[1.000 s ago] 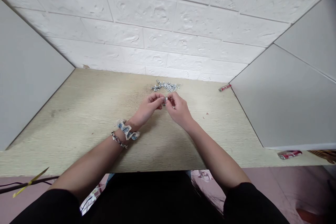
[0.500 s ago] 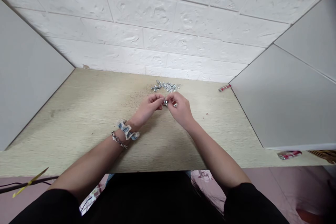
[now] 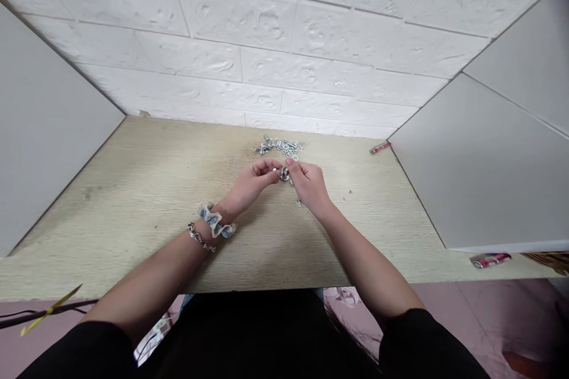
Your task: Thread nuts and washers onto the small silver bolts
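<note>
Over the middle of the wooden desk point(image 3: 133, 189), my left hand point(image 3: 251, 183) and my right hand point(image 3: 309, 183) meet with fingertips pinched together. Between them sits a small silver bolt with a nut point(image 3: 284, 173), gripped from both sides. Just behind my hands lies a small pile of silver nuts and bolts point(image 3: 281, 145). A single small metal piece point(image 3: 299, 202) lies on the desk under my right wrist. A scrunchie and a chain bracelet point(image 3: 208, 226) ring my left wrist.
White panels point(image 3: 484, 166) wall the desk on the left and right, with a white brick wall behind. A red pen-like item point(image 3: 380, 147) lies at the back right corner. Another red item point(image 3: 489, 260) sits at the front right. A yellow-tipped stick point(image 3: 48, 310) pokes in at lower left.
My right hand has shifted slightly and turned at the fingertips around the bolt. A small metal piece now shows on the desk beneath my right wrist. My left hand stays put.
</note>
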`<state>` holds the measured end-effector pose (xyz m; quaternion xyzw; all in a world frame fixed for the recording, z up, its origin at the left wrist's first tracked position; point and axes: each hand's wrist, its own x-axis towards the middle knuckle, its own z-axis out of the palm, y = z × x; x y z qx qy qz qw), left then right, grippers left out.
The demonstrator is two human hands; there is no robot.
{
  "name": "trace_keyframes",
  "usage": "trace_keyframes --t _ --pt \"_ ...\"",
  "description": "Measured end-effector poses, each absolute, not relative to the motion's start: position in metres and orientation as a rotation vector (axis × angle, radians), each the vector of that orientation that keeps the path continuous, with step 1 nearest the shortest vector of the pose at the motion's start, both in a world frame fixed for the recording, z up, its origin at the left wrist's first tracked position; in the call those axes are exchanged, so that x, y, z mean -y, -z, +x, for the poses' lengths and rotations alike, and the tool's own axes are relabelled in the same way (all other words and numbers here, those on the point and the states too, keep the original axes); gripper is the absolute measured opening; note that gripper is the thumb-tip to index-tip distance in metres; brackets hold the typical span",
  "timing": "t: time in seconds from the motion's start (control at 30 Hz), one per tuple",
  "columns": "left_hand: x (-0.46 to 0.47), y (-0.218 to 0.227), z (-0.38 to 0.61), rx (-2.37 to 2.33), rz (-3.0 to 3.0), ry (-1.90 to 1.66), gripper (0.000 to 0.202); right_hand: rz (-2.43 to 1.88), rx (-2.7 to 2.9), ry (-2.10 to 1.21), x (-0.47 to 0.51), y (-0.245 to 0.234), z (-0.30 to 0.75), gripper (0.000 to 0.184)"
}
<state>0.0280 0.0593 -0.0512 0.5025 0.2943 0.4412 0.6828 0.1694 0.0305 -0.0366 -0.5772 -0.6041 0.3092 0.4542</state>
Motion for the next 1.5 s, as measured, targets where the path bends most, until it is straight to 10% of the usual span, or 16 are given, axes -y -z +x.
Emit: trace_keyframes --t 1.5 --pt "-0.0609 0.0491 0.0259 -0.782 1.108 -1.007 0.024 -1.231 1.645 -0.633 -0.0337 0.0419 0.1641 0.011"
